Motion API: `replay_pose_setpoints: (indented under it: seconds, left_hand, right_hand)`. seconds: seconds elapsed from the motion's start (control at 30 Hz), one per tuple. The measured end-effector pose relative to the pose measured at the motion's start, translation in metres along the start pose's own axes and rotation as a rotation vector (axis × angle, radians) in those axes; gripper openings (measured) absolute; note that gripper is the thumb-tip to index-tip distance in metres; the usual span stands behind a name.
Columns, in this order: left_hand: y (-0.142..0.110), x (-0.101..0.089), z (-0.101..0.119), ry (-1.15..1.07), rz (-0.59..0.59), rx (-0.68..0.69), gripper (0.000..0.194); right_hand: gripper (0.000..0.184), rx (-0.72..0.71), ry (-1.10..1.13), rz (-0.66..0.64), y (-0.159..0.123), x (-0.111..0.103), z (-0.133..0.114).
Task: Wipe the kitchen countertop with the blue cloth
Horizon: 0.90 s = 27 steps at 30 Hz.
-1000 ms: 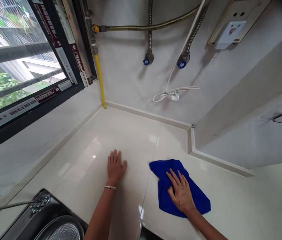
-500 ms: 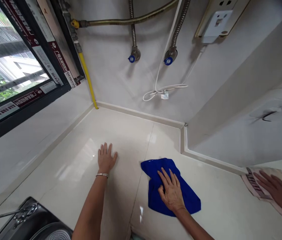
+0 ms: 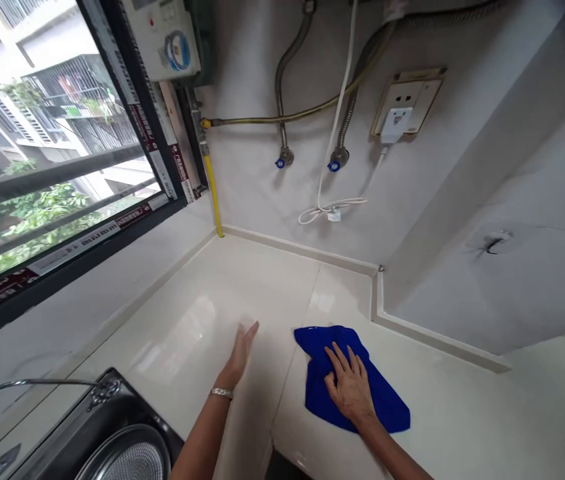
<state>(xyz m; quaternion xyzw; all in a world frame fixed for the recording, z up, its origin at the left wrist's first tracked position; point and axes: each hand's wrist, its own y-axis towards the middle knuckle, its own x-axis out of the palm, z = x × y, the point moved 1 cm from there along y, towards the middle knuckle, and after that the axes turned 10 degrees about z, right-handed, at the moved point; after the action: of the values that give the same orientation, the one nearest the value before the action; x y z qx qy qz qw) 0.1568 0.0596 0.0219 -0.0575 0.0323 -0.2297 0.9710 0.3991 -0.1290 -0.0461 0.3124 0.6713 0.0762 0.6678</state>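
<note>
The right hand (image 3: pixel 349 387) lies flat on a blue cloth (image 3: pixel 347 390), fingers spread and palm pressed down, so that the cloth is pinned against the pale glossy table (image 3: pixel 197 333). The hand grips nothing; it only bears on the fabric, which shows on all sides of it, bunched at the far end and trailing to a point at the near right.

The left hand (image 3: pixel 239 357) is just to the left of the cloth and apart from it, fingers straight and held together, turned on edge with the thumb side up. Whether its lower edge touches the table or hangs just above it cannot be told. A thin bracelet (image 3: pixel 221 393) circles that wrist.

The cloth lies just right of a seam in the table, near the table's front edge. Well to the left of the cloth, at the near corner, sits a dark sink (image 3: pixel 97 433) with a metal strainer in it. Beyond the cloth, on the wall, hang a coiled white cable (image 3: pixel 329 212), two blue-handled valves, and a socket (image 3: pixel 405 100). A yellow pipe (image 3: pixel 213 197) runs down into the far corner beside the window (image 3: pixel 47 167).
</note>
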Motion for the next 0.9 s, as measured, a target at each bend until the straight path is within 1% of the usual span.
replay_pose_setpoints:
  seconds: [0.07, 0.13, 0.23, 0.3, 0.37, 0.47, 0.53, 0.6, 0.7, 0.8, 0.9]
  left_hand:
    - [-0.016, -0.013, 0.014, -0.274, -0.030, -0.038, 0.096]
    - [-0.032, -0.025, 0.025, -0.500, -0.009, -0.046, 0.095]
    - [-0.055, -0.043, 0.028, -0.708, 0.046, -0.058, 0.092]
    - [-0.069, -0.055, 0.023, -0.767, 0.077, -0.079, 0.092]
    - [-0.082, -0.067, 0.014, -0.774, 0.114, -0.103, 0.093]
    - [-0.100, -0.085, -0.004, -0.717, 0.174, -0.126, 0.095]
    - [-0.111, -0.095, -0.016, -0.642, 0.216, -0.121, 0.097]
    - [-0.122, -0.100, -0.029, -0.523, 0.271, -0.103, 0.095]
    - [-0.138, -0.102, -0.046, -0.248, 0.381, -0.032, 0.081]
    - [-0.157, -0.095, -0.059, 0.037, 0.446, 0.076, 0.064]
    - [-0.178, -0.082, -0.072, 0.261, 0.479, 0.139, 0.061]
  right_hand:
    - [0.057, -0.003, -0.005, 0.005, -0.001, 0.003, 0.002]
    - [0.057, -0.007, -0.008, 0.015, -0.003, 0.006, 0.003]
    - [0.057, -0.014, -0.019, 0.030, -0.006, 0.011, 0.006]
    - [0.057, -0.023, -0.030, 0.028, -0.008, 0.014, 0.009]
    - [0.058, -0.035, -0.042, 0.023, -0.010, 0.017, 0.012]
    - [0.058, -0.045, -0.062, 0.029, -0.014, 0.020, 0.012]
    - [0.058, -0.032, -0.080, 0.047, -0.017, 0.021, 0.003]
    - [0.059, -0.016, -0.091, 0.066, -0.022, 0.022, -0.017]
    - [0.062, -0.055, -0.043, 0.093, -0.029, 0.023, -0.064]
    - [0.072, -0.184, 0.056, 0.093, -0.035, 0.020, -0.120]
    - [0.082, -0.329, 0.129, 0.028, -0.042, 0.011, -0.169]
